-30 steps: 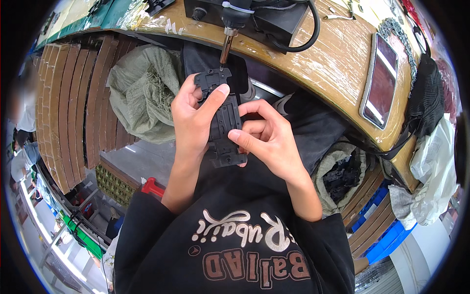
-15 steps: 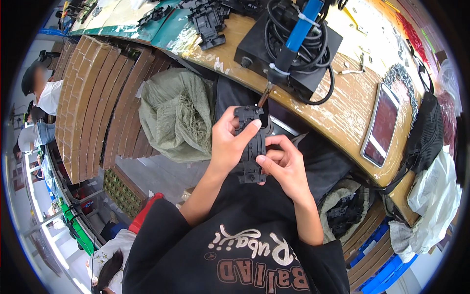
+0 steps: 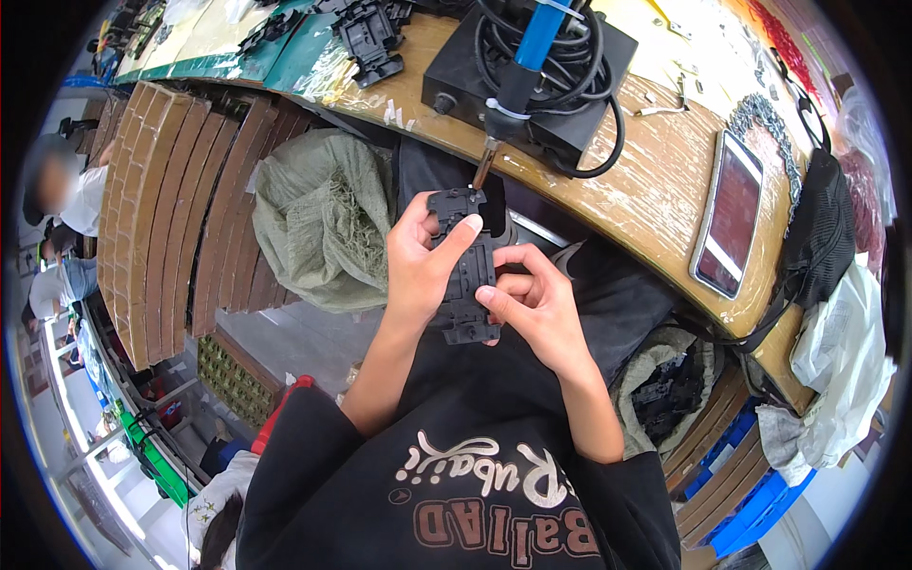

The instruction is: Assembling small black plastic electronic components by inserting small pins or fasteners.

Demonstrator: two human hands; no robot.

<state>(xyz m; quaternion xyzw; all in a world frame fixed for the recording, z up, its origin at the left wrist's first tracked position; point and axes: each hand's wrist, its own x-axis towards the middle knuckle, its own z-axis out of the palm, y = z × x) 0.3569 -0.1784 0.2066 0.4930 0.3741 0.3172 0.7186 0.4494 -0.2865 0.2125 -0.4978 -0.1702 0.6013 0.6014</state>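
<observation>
Both hands hold a long black plastic moulded part [image 3: 468,275] in front of my body, its length running away from me. My left hand [image 3: 421,261] grips its far left side, thumb lying on top. My right hand [image 3: 534,299] pinches the right edge nearer to me, with thumb and fingers closed. Just beyond, a soldering iron [image 3: 514,93] with a blue and black handle points down over the table edge. Its brown metal tip reaches the part's far end; whether they touch I cannot tell.
A black box with coiled cable [image 3: 589,95] stands on the worn wooden table [image 3: 655,209]. A phone [image 3: 730,214] and a metal chain [image 3: 774,133] lie rightward. Black parts [image 3: 369,40] sit far left. A green-grey sack [image 3: 323,223] and stacked brown boards [image 3: 171,209] stand left.
The whole scene has shifted a little left and upward in the picture, the hands with it. My grip and the part's place at the iron tip look much the same.
</observation>
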